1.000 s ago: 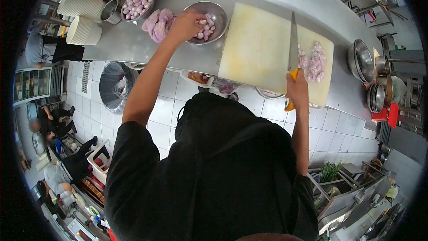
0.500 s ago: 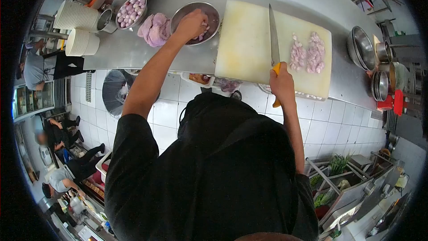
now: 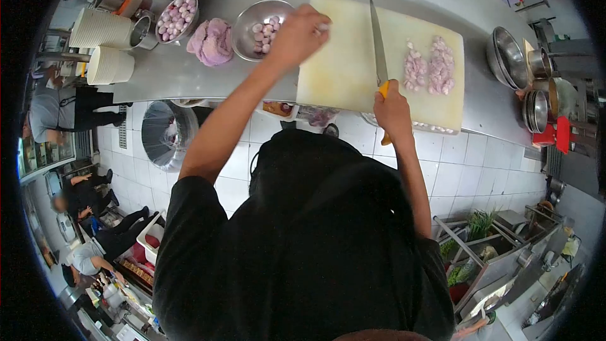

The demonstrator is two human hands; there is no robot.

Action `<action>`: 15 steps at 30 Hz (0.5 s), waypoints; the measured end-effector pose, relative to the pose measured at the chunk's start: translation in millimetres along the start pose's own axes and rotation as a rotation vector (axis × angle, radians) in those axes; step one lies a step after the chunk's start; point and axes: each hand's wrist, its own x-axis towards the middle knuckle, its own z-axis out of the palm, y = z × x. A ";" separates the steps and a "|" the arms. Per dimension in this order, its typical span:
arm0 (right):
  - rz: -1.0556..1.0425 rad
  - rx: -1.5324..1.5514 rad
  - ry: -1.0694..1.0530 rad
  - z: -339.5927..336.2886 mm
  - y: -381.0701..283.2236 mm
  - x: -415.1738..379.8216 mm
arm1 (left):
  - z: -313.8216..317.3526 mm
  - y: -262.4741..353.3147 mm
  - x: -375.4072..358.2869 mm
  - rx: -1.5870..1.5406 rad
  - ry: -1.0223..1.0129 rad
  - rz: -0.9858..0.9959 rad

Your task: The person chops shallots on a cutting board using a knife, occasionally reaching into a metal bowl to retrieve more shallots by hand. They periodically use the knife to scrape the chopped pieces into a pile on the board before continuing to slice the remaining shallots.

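Note:
My left hand (image 3: 299, 38) is closed with its fingertips round a pale peeled shallot (image 3: 324, 26), mostly hidden. It hovers between a steel bowl (image 3: 237, 30) and the left edge of the white cutting board (image 3: 338, 57). Several peeled shallots (image 3: 265, 33) lie in that bowl. On the board, my right hand (image 3: 392, 108) grips a knife by its yellow handle, and the long blade (image 3: 377, 38) points away from me. To the right of the blade, chopped shallots lie in two piles, a smaller one (image 3: 414, 68) and a larger one (image 3: 440, 66).
A pink cloth (image 3: 211, 43) and another bowl of shallots (image 3: 178, 19) sit to the left on the steel counter (image 3: 265, 82). Stacked white containers (image 3: 110, 65) stand farther left. Steel bowls (image 3: 510, 57) are at the right end. Other people are off to the left.
My left hand has come up out of the steel bowl and moved right, towards the board, with a shallot in its fingers. The right hand keeps holding the knife on the board.

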 end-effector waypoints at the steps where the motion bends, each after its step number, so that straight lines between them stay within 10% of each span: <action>1: -0.009 -0.004 -0.001 -0.4 0.3 0.3 | 21.5 5.6 -7.1 -0.004 -0.031 0.021; 15: -0.055 0.067 -0.069 -4.8 -19.4 -8.9 | 84.9 22.6 -56.3 -0.252 -0.017 -0.156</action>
